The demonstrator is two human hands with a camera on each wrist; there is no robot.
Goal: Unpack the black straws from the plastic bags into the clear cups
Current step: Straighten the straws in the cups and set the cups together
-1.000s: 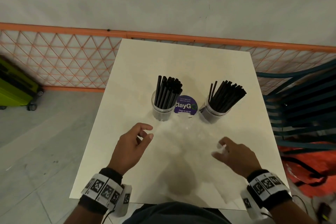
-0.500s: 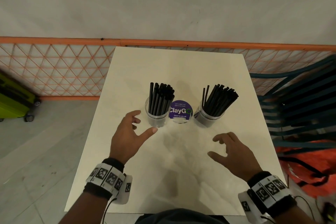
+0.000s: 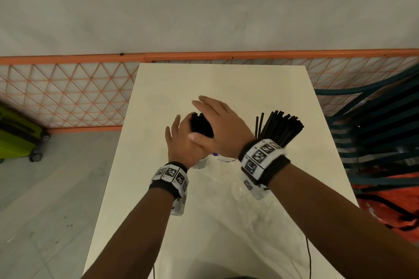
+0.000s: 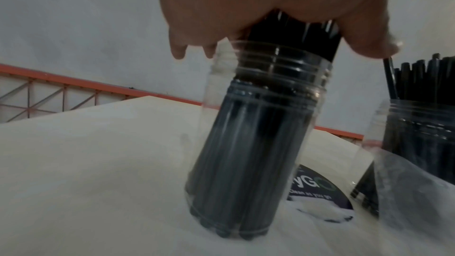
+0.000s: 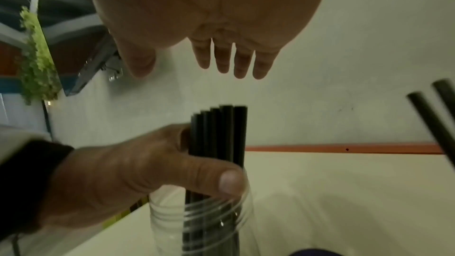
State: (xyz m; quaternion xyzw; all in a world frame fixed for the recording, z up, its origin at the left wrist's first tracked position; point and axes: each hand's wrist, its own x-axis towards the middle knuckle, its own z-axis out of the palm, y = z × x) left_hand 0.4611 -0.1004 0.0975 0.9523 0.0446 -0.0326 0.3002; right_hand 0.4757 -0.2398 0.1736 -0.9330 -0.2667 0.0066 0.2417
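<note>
Two clear cups of black straws stand mid-table. My left hand grips the bundle of black straws just above the rim of the left cup; its thumb and fingers wrap the bundle. My right hand hovers flat over the straw tops, fingers straight, with a gap below them in the right wrist view. The other straws fan out of the right cup, which the right wristband mostly hides in the head view. An empty clear plastic bag lies on the near table.
A purple round sticker lies between the cups. The white table backs onto an orange mesh fence. A green suitcase stands on the floor at left. A teal slatted chair and an orange bag are at right.
Both hands left the near table and moved forward to the left cup. The left hand closed round the straws and the right hand came across above them.
</note>
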